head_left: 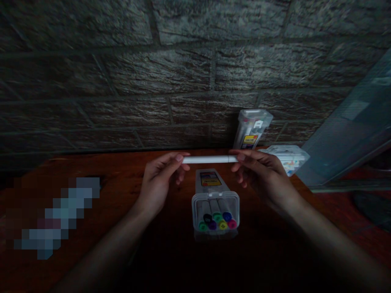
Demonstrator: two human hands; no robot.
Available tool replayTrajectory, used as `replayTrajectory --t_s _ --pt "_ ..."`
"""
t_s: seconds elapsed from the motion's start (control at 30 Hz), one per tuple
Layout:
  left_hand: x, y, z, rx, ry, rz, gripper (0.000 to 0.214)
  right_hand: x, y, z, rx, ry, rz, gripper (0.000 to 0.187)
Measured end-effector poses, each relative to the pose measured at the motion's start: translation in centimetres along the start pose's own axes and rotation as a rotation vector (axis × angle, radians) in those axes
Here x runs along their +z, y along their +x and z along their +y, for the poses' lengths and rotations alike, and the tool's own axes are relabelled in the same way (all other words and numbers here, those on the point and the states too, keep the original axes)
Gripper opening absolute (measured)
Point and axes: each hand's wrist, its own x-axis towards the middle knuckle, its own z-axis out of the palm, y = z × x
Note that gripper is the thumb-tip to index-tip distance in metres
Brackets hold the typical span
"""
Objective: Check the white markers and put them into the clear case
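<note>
A white marker pen point(207, 159) is held level between my two hands, above the wooden table. My left hand point(160, 177) pinches its left end between thumb and fingers. At the other end, past a thin seam line in the barrel, my right hand point(262, 175) grips the marker the same way. Below it lies a clear plastic marker case point(216, 194), its open end towards me. Inside are several white markers with coloured ends point(222, 224), among them green, purple, yellow, pink, blue and black.
Against the stone-block wall point(183, 73) stands a second clear marker case point(252, 130), upright. Right of it is a clear box point(295, 158) with small colourful contents. The wooden table point(106, 167) meets a glassy panel point(345, 122) at right. A pixelated patch covers something at left.
</note>
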Motion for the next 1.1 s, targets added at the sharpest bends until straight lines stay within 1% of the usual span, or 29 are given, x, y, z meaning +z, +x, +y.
replayTrajectory --t_s 0.27,0.57,1.1 --pt "0.10 0.05 0.33 -0.054 -0.085 0.011 0.021 0.12 -0.20 -0.44 0.038 0.091 -0.014 0.022" --pt "0.15 -0.08 0.33 -0.118 -0.159 0.013 0.021 0.29 -0.21 -0.71 0.072 0.120 0.002 0.021" --pt "-0.02 -0.04 0.36 -0.147 -0.256 -0.013 0.024 0.31 -0.30 -0.91 0.076 0.142 -0.007 0.022"
